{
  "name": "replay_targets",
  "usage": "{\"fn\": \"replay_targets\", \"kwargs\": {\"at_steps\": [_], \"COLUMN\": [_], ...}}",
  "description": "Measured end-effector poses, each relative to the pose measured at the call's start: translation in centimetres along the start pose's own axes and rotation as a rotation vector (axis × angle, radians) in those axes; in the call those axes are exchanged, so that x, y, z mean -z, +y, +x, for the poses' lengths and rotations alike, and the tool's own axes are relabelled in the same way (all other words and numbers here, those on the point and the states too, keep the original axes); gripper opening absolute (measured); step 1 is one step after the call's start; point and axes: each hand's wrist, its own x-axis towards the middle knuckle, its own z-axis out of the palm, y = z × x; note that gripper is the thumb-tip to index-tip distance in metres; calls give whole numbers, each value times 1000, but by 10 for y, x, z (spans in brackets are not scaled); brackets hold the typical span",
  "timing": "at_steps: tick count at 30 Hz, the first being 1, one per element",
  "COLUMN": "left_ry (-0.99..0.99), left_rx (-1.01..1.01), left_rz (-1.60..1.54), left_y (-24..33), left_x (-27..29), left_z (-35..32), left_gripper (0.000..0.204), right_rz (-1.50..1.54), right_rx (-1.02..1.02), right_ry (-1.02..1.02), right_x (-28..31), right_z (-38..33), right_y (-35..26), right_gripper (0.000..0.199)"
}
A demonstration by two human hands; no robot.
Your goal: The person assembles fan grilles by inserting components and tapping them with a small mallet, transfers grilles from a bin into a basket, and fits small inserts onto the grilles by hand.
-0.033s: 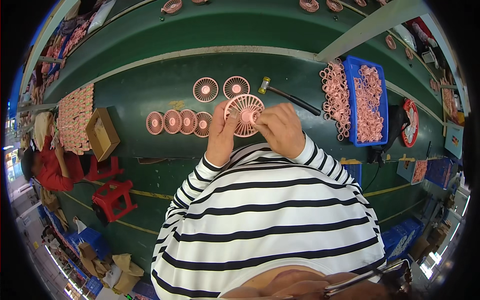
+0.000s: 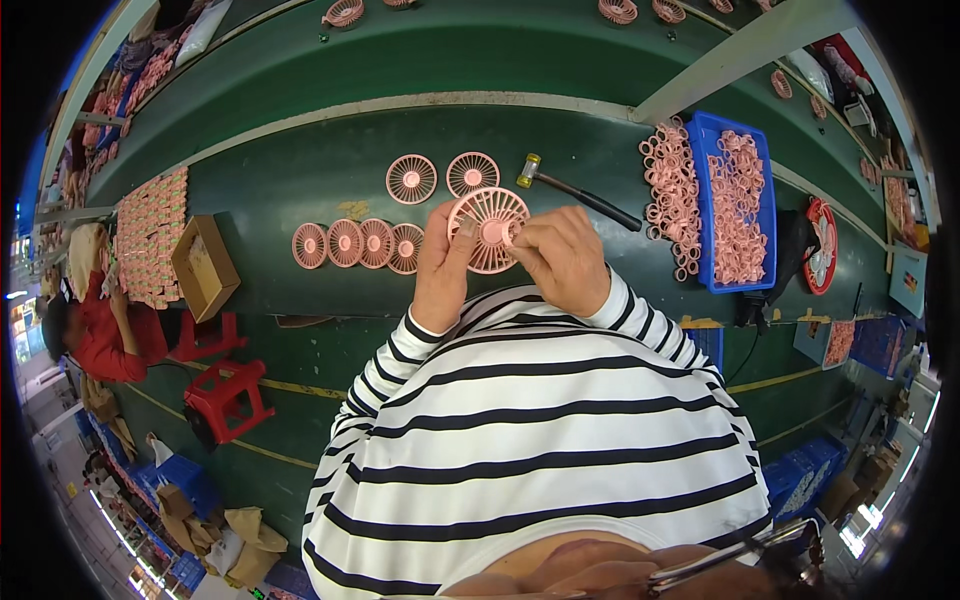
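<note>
My left hand (image 2: pixel 441 265) grips a round pink fan grille (image 2: pixel 487 215) by its left side, with the thumb over its slats. At the right of the grille's hub, my right hand (image 2: pixel 565 255) pinches a small pink ring (image 2: pixel 511 233). The ring touches or nearly touches the grille; the fingers hide part of it. Just beyond lie two more pink grilles (image 2: pixel 411 179), apart from each other. To the left, several pink grilles (image 2: pixel 345 243) stand in a row on the green table (image 2: pixel 270 180).
A hammer (image 2: pixel 585 198) with a yellow head lies beyond my right hand. Farther right, loose pink rings (image 2: pixel 668 190) lie beside a blue bin (image 2: pixel 706 125) of similar rings. An open cardboard box (image 2: pixel 205 268) stands left, near a person in red (image 2: pixel 125 340). A metal post (image 2: pixel 740 60) rises behind.
</note>
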Motion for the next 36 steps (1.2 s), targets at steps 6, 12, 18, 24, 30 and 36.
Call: {"fn": "replay_targets", "kwargs": {"at_steps": [6,12,18,24,30,36], "left_ry": [-27,-59,18,25,-259,-191], "left_rx": [-29,-58,-144,-116,217,148], "left_rz": [-154,-231,53,-34,-202,-232], "left_y": [0,-3,-29,-2,8,8], "left_x": [-10,-16,-7,-15,-4,-5], "left_z": [-4,-2,1,6,0,6], "left_gripper": [38,30,21,36,38,39], "right_rz": [-7,-93,-104,-192,-289,-215], "right_rx": [-30,-98,-146,-176,136,78], "right_ry": [97,43,-81,162,-186,-111], "right_x": [1,-4,-5,2,38,31], "right_z": [5,6,4,11,7,15], "right_y": [-5,-4,-4,-8,-12,-1], "right_gripper": [20,19,20,35,33,37]}}
